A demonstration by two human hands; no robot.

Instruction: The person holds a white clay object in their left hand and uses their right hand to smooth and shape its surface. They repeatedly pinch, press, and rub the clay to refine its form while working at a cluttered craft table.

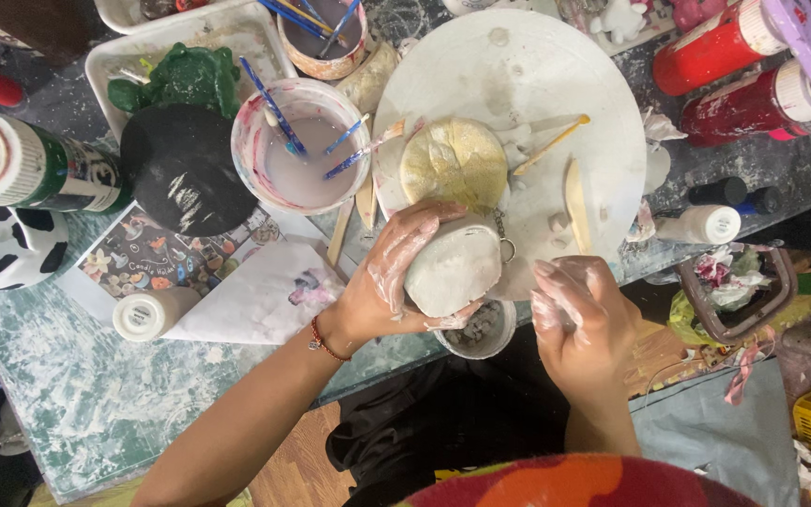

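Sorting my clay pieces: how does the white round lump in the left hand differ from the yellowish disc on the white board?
The white round clay lump is held by the left hand; the yellowish textured disc lies flat on the round white board. The lump looks smooth and thick, the disc creased. Both are roundish.

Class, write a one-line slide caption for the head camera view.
Left hand grips a white clay lump beside the clay-smeared right hand, above a round white board.

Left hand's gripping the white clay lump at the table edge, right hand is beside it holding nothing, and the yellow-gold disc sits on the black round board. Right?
Not quite. In the head view the yellow-gold disc lies on the white round board, not the black one. The rest holds: the left hand grips the white clay lump at the table edge, with the right hand empty beside it.
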